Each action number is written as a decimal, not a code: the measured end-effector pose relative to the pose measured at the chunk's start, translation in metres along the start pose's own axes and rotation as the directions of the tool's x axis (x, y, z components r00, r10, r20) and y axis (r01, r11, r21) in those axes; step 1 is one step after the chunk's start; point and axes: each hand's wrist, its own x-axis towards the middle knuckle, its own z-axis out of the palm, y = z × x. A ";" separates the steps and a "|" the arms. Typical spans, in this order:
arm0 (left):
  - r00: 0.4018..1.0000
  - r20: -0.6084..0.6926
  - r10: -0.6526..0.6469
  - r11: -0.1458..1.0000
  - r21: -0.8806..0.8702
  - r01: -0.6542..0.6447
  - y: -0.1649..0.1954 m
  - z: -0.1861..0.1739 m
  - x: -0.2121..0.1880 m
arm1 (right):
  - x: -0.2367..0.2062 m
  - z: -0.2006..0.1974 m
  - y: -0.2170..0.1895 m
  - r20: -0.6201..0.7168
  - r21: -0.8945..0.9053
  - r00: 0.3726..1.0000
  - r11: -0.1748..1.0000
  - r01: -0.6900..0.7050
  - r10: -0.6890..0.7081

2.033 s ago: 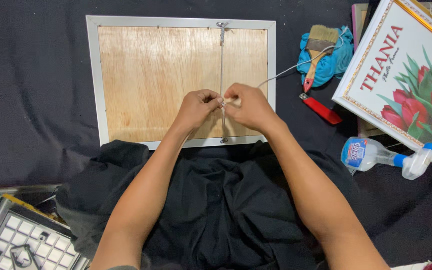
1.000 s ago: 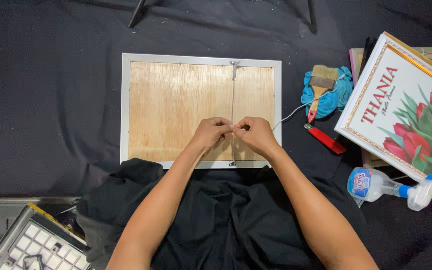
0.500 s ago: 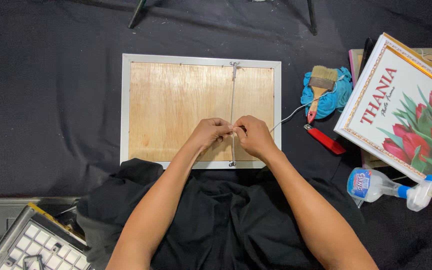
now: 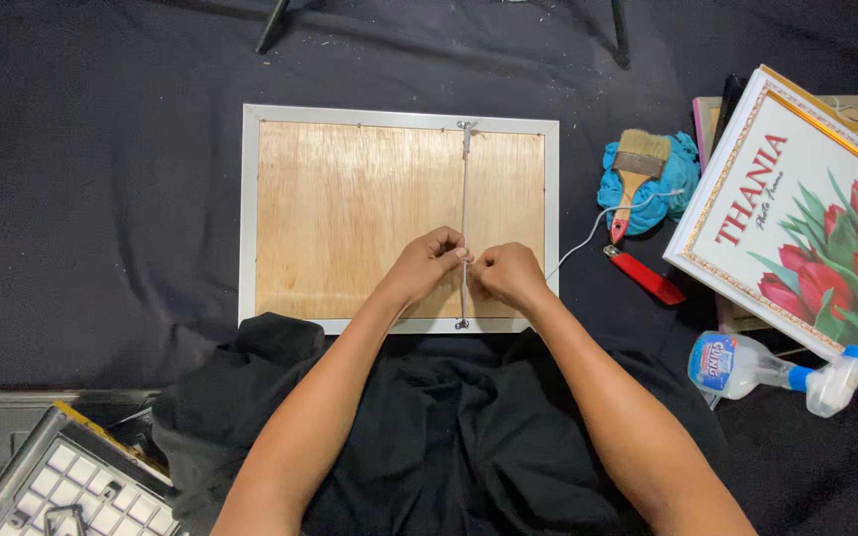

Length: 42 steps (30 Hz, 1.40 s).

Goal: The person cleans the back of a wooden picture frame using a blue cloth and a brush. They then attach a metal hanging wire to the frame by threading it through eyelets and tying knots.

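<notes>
Both hands meet over the lower middle of a picture frame [image 4: 350,199] lying face down, plywood back upward, on a black cloth [image 4: 101,199]. The left hand [image 4: 427,266] has its grip pressed together, pinching a thin white string [image 4: 465,199]. The right hand [image 4: 508,275] likewise has its grip closed, pinching the same string just beside the left fingertips.

From the grip the string runs straight away from the person to a small metal hanger [image 4: 466,127] at the far edge of the frame, and straight back to a second fitting [image 4: 461,324] at the near edge. A loose tail of string leaves the right grip and trails rightward toward a paintbrush [image 4: 635,171] resting on a blue rag [image 4: 657,184].

Right of the grip, near the frame's edge, lies a red tool [image 4: 645,277]. Further right stand a framed tulip print [image 4: 816,228] and a clear squeeze bottle [image 4: 757,363] with a blue collar
</notes>
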 end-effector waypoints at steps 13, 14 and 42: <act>0.995 -0.059 0.076 0.938 0.344 -0.051 0.012 0.002 -0.008 | -0.006 -0.020 0.003 0.028 -0.210 0.934 0.911 0.354 -0.356; 0.996 -0.066 0.052 0.947 0.321 -0.028 0.011 0.002 -0.007 | -0.008 -0.021 0.001 0.048 -0.217 0.943 0.918 0.333 -0.331; 0.990 -0.056 -0.129 0.991 0.017 0.130 0.004 -0.001 0.000 | -0.013 -0.032 -0.006 0.231 0.334 0.959 0.939 0.079 -0.163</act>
